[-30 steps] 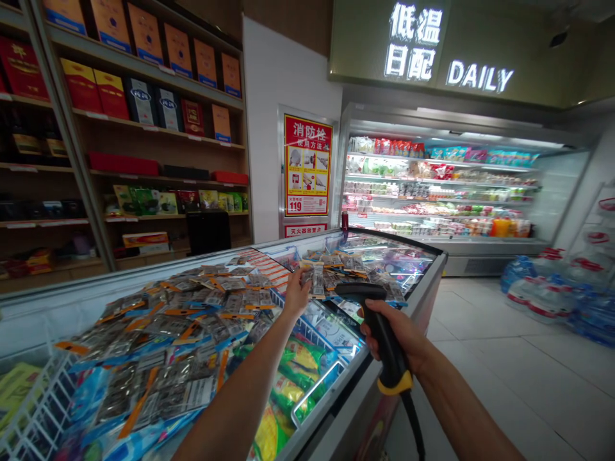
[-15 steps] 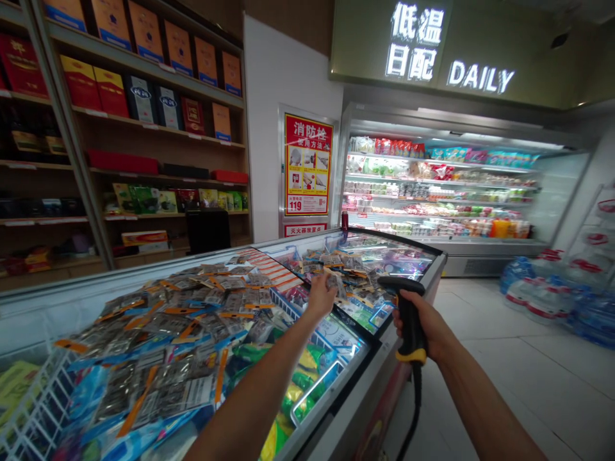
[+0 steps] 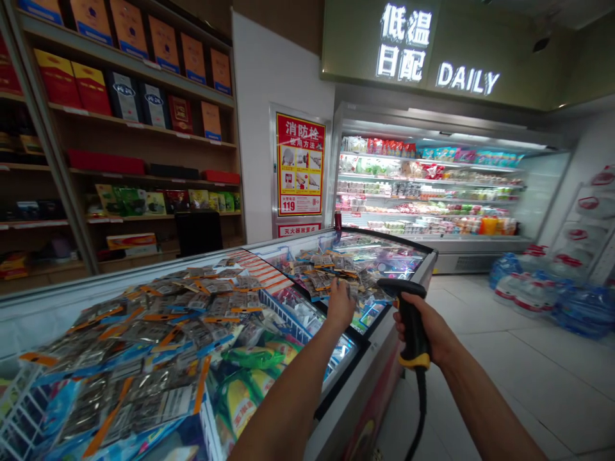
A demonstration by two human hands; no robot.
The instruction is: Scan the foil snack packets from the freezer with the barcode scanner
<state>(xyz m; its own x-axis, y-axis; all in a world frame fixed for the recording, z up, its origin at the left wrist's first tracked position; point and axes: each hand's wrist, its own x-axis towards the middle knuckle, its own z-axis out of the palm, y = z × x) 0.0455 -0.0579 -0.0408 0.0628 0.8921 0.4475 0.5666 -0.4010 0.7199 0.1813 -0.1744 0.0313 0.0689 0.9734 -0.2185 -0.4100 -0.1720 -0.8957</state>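
Note:
My right hand (image 3: 431,323) is wrapped round the grip of a black and yellow barcode scanner (image 3: 410,320), its cable hanging down. The scanner's head points left, towards the freezer's far end. My left hand (image 3: 342,306) reaches over the glass lid, at the near edge of a pile of small flat packets (image 3: 331,266). Its fingertips are blurred by motion, so whether a packet is between them cannot be told. Closer to me, many similar grey packets (image 3: 187,326) with orange and blue strips lie heaped in the open part of the freezer.
The chest freezer (image 3: 355,384) runs away from me, with a white wire basket (image 3: 29,410) and green-yellow bags (image 3: 245,390) inside. A red can (image 3: 338,221) stands on its far rim. Lit refrigerated shelves (image 3: 432,186) are behind; bottled water packs (image 3: 523,288) stand on the floor at right.
My left hand has moved right and slightly down; the packet seen in its fingers before no longer shows clearly. The view has shifted a little. My right hand still holds the barcode scanner.

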